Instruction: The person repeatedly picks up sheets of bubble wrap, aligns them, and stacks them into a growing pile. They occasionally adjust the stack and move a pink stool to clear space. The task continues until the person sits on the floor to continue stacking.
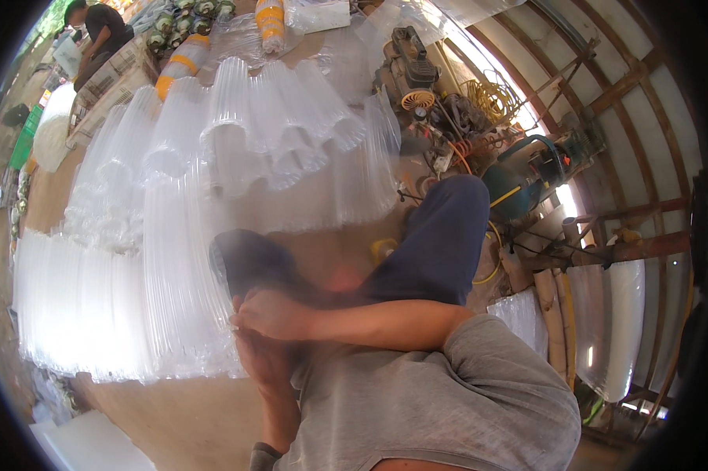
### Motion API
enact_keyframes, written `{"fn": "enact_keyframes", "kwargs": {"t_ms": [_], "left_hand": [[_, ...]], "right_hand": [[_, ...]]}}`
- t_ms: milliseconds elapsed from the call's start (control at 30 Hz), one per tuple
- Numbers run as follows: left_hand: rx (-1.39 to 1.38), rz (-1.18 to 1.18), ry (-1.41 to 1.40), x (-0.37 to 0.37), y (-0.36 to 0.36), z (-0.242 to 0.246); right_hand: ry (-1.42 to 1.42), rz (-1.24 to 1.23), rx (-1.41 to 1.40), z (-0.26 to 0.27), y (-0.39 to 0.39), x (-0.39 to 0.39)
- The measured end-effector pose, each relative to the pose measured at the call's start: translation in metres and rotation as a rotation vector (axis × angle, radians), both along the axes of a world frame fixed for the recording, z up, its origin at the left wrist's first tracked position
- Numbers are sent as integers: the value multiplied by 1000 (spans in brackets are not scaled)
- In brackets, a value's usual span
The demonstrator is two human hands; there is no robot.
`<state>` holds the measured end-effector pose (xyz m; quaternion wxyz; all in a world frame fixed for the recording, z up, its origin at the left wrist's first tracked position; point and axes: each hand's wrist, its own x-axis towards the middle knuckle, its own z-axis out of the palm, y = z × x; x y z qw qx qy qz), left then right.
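Observation:
My right hand (274, 315) reaches across my lap from the right, its fingers curled together. Just below it, my left hand (262, 356) comes up from the bottom, and the two hands meet beside my bent knee. Their fingertips are at the right edge of a ribbed, clear plastic air-column sheet (180, 282). A small pale bit shows at the right fingertips; what lies inside the left hand is hidden. Several rolled-open clear plastic air-column sleeves (230, 132) lie beyond my knees. A bright stack of similar ribbed plastic (77, 306) lies to the left.
An air compressor (412, 70) and a teal machine (515, 182) stand right, among hoses and a coiled yellow cable (495, 100). Orange-banded bundles (180, 65) lie at the back. Another person (104, 32) is at upper left, near a green crate (25, 138). Clear film (624, 329) hangs right.

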<state>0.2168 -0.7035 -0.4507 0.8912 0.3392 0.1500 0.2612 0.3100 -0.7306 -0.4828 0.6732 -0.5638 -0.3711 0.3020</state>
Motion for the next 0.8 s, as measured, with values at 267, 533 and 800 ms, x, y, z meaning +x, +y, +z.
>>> {"fn": "enact_keyframes", "kwargs": {"t_ms": [267,533,800], "left_hand": [[-128,-21,-57,4,9,-10],[-31,160,200,3,17,-5],[83,740,517,-64,82,-8]], "right_hand": [[100,-61,-83,-3,1,-5],[-11,89,-145,13,-5,9],[-40,146,-243,5,-38,59]]}}
